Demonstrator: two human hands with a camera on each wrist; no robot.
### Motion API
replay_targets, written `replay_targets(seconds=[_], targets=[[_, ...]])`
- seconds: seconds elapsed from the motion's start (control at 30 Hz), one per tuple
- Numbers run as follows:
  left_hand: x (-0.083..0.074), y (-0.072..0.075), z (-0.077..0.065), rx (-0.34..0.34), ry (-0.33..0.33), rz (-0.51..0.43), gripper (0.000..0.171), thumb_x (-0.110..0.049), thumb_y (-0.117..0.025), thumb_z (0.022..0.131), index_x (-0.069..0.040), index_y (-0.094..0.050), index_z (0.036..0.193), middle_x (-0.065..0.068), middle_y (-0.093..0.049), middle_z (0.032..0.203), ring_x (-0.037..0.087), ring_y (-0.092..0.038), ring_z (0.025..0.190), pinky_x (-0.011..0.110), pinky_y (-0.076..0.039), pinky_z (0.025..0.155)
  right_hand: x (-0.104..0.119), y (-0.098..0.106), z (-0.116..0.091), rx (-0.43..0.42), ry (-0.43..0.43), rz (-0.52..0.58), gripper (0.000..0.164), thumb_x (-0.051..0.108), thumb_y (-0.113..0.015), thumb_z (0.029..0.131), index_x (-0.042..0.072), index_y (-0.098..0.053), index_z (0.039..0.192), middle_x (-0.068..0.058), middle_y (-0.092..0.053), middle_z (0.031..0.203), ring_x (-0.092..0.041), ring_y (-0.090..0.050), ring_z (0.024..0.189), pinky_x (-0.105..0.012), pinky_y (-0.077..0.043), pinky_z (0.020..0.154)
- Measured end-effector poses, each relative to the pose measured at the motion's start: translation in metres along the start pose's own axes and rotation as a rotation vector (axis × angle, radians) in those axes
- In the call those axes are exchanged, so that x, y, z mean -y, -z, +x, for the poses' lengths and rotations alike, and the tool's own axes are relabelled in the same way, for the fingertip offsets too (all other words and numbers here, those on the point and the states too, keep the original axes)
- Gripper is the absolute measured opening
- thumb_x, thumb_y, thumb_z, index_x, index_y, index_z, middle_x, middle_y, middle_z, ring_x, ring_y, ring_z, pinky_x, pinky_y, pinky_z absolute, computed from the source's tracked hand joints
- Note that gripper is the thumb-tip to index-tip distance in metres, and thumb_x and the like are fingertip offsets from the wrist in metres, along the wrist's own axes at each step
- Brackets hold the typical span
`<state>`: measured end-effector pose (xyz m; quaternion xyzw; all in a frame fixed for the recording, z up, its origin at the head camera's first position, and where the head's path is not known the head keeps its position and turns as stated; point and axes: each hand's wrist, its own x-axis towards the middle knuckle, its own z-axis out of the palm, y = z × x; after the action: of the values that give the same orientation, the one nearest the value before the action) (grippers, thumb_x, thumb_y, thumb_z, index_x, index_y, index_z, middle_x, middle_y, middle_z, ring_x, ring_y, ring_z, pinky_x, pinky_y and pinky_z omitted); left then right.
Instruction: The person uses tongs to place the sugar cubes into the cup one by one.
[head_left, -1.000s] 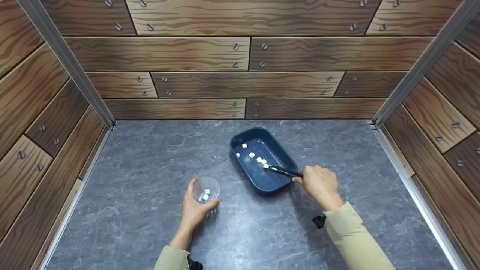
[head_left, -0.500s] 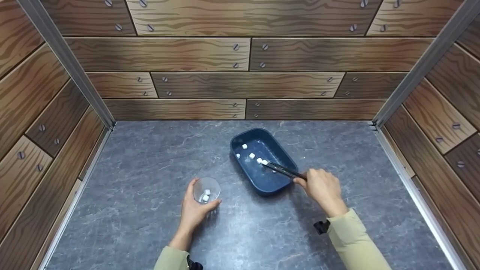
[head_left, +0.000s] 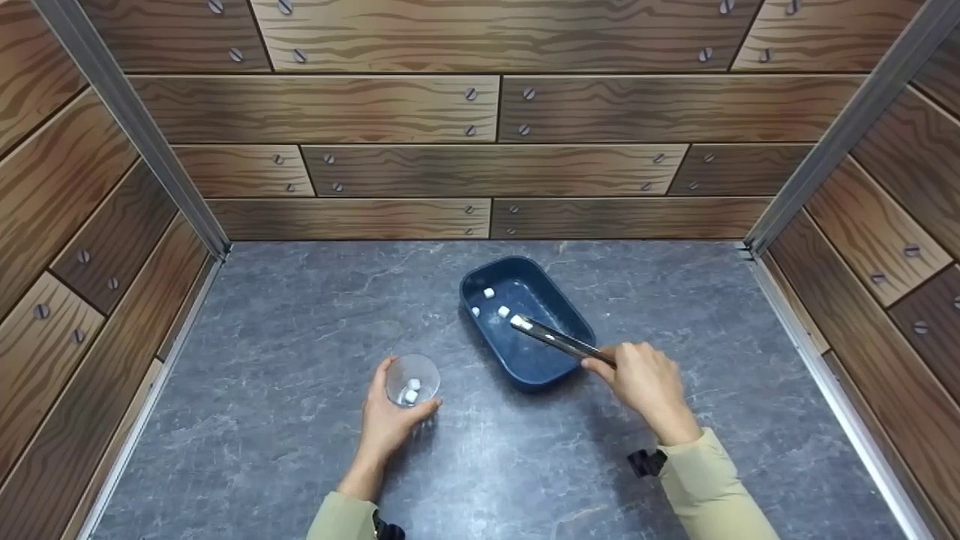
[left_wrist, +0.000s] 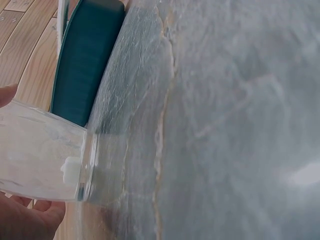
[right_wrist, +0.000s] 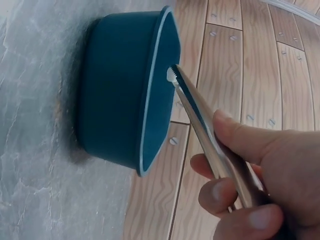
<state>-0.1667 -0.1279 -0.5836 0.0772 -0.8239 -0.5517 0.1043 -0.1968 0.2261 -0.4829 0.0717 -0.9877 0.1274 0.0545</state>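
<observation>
My left hand (head_left: 386, 424) curls round a clear cup (head_left: 426, 369) standing on the grey surface, thumb on one side and fingers on the other. Two small white cubes (head_left: 412, 394) lie at its bottom. In my right hand (head_left: 646, 386) is a pair of metal tongs (right_wrist: 207, 135), squeezed between thumb and fingers. Their serrated tips reach over the rim into a dark blue tub (head_left: 551, 301). A white cube (right_wrist: 171, 75) sits between the tips in the right wrist view. Several more white cubes (head_left: 503, 311) lie on the tub's floor, towards its far left end.
The grey marbled tabletop (head_left: 315, 315) spreads round the cup and tub. Wood-patterned panels (head_left: 397, 169) wall it in at the back and on both sides. Metal posts (head_left: 832, 142) rise at the back corners.
The tongs' tips have moved slightly left within the tub, and the tongs have turned and narrowed round a cube. The left hand and cup have stayed in place.
</observation>
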Motion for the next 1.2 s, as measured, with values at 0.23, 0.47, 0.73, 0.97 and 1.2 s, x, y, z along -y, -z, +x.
replay_targets(seconds=[0.23, 0.47, 0.73, 0.97, 1.2], targets=[[0.001, 0.0, -0.001, 0.005, -0.004, -0.003, 0.101, -0.046, -0.085, 0.053, -0.015, -0.036, 0.137, 0.015, -0.041, 0.134, 0.033, -0.041, 0.119, 0.049, -0.036, 0.093, 0.01, 0.002, -0.004, -0.029, 0.069, 0.048, 0.027, 0.051, -0.061, 0.08, 0.026, -0.071, 0.081, 0.006, -0.045, 0.053, -0.014, -0.037, 0.044, -0.029, -0.027, 0.037], [0.001, 0.0, -0.001, -0.006, -0.018, -0.02, 0.101, -0.041, -0.086, 0.053, -0.012, -0.037, 0.136, 0.015, -0.043, 0.132, 0.032, -0.042, 0.117, 0.047, -0.036, 0.093, 0.024, 0.002, -0.008, -0.031, 0.152, 0.087, 0.022, 0.049, -0.062, 0.081, 0.028, -0.067, 0.075, 0.009, -0.04, 0.048, -0.01, -0.031, 0.04, -0.028, -0.025, 0.037], [0.001, 0.0, 0.0, -0.017, -0.023, -0.028, 0.101, -0.039, -0.087, 0.051, -0.012, -0.038, 0.135, 0.016, -0.045, 0.13, 0.031, -0.043, 0.116, 0.045, -0.036, 0.094, 0.04, 0.002, -0.011, -0.06, 0.227, 0.136, 0.018, 0.045, -0.066, 0.079, 0.03, -0.063, 0.069, 0.012, -0.037, 0.048, -0.008, -0.033, 0.042, -0.027, -0.027, 0.038], [0.0, 0.0, 0.001, -0.021, -0.03, -0.017, 0.101, -0.04, -0.088, 0.05, -0.012, -0.038, 0.135, 0.014, -0.046, 0.129, 0.029, -0.043, 0.116, 0.044, -0.035, 0.095, 0.056, 0.002, -0.015, -0.031, 0.29, 0.166, 0.021, 0.048, -0.062, 0.08, 0.028, -0.066, 0.073, 0.015, -0.034, 0.045, 0.0, -0.025, 0.037, -0.021, -0.026, 0.034], [0.001, -0.001, 0.002, -0.034, -0.046, -0.019, 0.101, -0.037, -0.088, 0.05, -0.009, -0.04, 0.134, 0.015, -0.047, 0.128, 0.029, -0.045, 0.115, 0.043, -0.035, 0.095, 0.072, -0.004, -0.017, -0.007, 0.346, 0.153, 0.034, 0.06, -0.051, 0.081, 0.031, -0.059, 0.065, 0.015, -0.034, 0.046, -0.001, -0.027, 0.038, -0.021, -0.026, 0.036]])
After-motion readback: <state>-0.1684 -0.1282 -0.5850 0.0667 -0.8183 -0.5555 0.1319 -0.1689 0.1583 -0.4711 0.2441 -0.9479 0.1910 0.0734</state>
